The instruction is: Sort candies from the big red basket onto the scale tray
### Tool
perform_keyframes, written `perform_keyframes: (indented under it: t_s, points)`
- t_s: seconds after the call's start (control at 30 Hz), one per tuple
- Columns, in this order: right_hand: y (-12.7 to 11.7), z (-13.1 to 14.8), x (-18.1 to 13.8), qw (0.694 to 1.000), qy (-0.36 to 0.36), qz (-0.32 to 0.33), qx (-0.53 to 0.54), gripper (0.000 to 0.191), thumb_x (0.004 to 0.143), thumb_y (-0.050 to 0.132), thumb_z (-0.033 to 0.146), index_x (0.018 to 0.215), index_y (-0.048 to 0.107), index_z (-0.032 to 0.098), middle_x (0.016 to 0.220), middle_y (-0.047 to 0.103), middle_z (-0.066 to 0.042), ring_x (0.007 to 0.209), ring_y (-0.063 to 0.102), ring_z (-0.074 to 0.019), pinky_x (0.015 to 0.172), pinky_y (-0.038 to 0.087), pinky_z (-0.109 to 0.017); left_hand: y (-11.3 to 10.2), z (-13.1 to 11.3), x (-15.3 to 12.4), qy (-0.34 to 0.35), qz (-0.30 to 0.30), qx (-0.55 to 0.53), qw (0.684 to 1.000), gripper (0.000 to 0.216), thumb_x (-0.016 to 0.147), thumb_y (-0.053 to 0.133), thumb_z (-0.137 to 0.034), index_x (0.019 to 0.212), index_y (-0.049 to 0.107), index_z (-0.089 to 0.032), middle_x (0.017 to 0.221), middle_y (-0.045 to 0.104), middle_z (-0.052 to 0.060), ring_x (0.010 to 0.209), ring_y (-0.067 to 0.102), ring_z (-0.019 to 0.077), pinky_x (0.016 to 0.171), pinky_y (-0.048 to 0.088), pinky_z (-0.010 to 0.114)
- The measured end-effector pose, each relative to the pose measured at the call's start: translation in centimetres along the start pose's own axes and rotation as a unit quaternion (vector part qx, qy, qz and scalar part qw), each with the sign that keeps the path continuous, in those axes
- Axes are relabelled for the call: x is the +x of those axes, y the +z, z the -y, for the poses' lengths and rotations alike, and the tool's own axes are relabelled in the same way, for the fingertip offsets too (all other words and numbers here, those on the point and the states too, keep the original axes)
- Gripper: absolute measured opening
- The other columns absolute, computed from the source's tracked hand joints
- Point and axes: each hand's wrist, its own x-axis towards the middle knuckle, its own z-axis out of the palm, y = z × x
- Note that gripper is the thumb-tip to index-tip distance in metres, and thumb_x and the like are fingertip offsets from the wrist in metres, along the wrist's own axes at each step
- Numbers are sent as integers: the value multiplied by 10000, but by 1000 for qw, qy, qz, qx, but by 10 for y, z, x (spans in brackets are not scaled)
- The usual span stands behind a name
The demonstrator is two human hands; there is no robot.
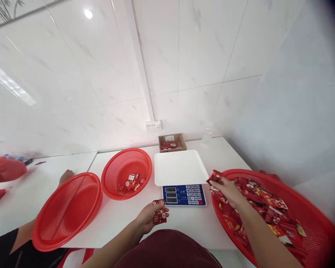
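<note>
My left hand [149, 217] is closed around a small bunch of red packets [159, 215] just in front of the scale's blue keypad [184, 194]. My right hand [226, 191] grips several red packets [215, 176] at the left rim of a large red basket [309, 230] filled with more red packets. The scale's white weighing pan [180, 167] is bare.
A smaller red basket [127, 163] behind my left hand holds a few packets. A big red basket [67, 210] at left has another person's hand [65, 175] and arm beside it. A cardboard box [172, 142] of packets stands by the tiled wall.
</note>
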Motion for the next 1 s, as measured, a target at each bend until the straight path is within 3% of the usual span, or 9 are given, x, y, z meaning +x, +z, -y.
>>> perform_keyframes:
  t_s: [0.13,0.23,0.43,0.63,0.8,1.0]
  points:
    - [58,25,25,997,-5,63,-47,323,654,717,285,951,654,173,786,740,-56,710,701,-202,647,553,-301,2,-1,-5,9,-5,-8,1000,252,799,626,-268,991,543,-127,852,673,82,712,664,166,658,508,283]
    - [82,29,43,998,-5,42,-55,380,685,691,264,1046,637,155,818,737,-71,704,700,-182,632,544,-271,-5,-1,-7,18,-15,-18,1000,271,791,641,-275,1000,548,-130,860,675,85,718,667,166,668,512,286]
    - [88,25,65,996,2,-72,-47,290,758,581,338,983,656,171,876,736,-76,718,695,-170,550,528,-228,-18,7,-6,10,-46,-37,998,258,807,625,-274,1008,550,-130,866,679,86,718,675,168,659,517,280]
    - [90,22,74,991,8,-135,-19,261,746,549,346,894,670,168,745,727,-60,607,674,-166,474,523,-242,-5,6,-4,5,-21,-25,999,235,820,619,-275,997,562,-132,848,678,79,715,676,166,650,519,274]
    - [74,15,57,991,-41,-128,-21,301,769,515,388,915,667,173,796,735,-52,688,686,-166,583,552,-254,1,-2,-4,13,-13,-16,1000,230,830,616,-277,1003,569,-132,855,681,82,742,680,175,662,530,280]
    - [-5,-10,4,983,-88,-108,-118,320,768,544,414,982,676,216,1031,718,-59,994,642,-202,891,492,-334,-3,-2,-3,-7,-48,2,999,242,829,628,-254,1029,567,-132,887,688,100,745,685,177,677,545,287]
